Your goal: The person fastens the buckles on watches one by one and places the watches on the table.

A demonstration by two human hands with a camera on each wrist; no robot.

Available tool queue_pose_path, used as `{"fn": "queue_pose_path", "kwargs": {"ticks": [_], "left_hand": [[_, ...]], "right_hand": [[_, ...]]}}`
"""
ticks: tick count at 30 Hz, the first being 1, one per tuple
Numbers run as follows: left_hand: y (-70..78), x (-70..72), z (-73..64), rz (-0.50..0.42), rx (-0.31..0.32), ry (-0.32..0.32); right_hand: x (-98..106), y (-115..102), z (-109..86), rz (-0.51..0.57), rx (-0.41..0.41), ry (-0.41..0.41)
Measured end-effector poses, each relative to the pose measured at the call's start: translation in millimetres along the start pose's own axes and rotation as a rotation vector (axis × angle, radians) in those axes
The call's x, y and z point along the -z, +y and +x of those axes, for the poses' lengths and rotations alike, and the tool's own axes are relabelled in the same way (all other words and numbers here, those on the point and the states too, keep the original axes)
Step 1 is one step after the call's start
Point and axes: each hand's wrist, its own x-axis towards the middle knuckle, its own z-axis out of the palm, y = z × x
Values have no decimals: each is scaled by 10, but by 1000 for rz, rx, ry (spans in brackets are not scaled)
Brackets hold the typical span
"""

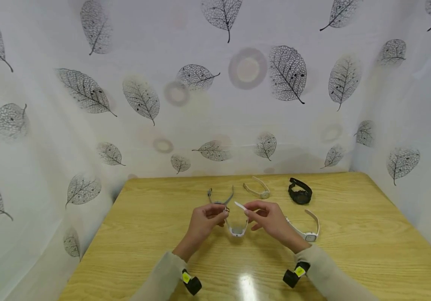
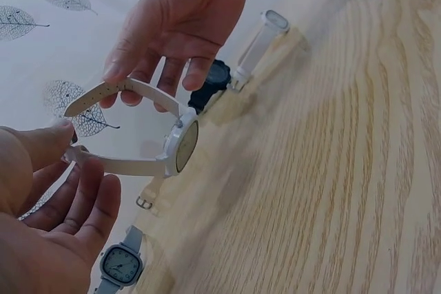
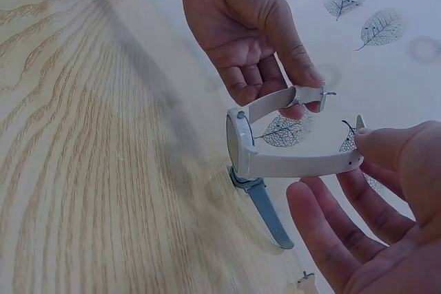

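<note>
A white wristwatch (image 1: 237, 232) hangs between the two hands above the table, its round face at the bottom and its strap unfastened. My left hand (image 1: 203, 223) pinches the buckle end between thumb and fingers; in the right wrist view the buckle (image 3: 322, 96) sticks out past that thumb. The free end with the holes is pinched by my right hand (image 1: 272, 221), and its tip (image 2: 72, 109) points toward the left hand in the left wrist view. The two strap ends are apart. Behind the left hand lies a grey-blue watch (image 1: 229, 198), partly hidden.
On the wooden table (image 1: 136, 234) a beige watch (image 1: 264, 195) and a black watch (image 1: 301, 196) lie toward the back. A white square-faced watch (image 1: 311, 237) lies beside the right forearm. A leaf-print curtain (image 1: 215, 121) encloses the back and sides.
</note>
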Motion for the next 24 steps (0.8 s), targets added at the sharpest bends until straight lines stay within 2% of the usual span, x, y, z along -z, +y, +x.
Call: {"fn": "queue_pose_path", "kwargs": {"ticks": [6,15,19,24], "left_hand": [[0,-14,10,-29,16,6],[-7,-77,37,-114,43,63],[8,-120,38,-156,47,68],[21,-166,37,-159,58,58]], "right_hand": [[27,10,-8,-21,14,-19],[36,2,-15,-49,21,-25],[37,12,-9,-80,33,-21],[31,-2,-10,-102,29,-20]]}}
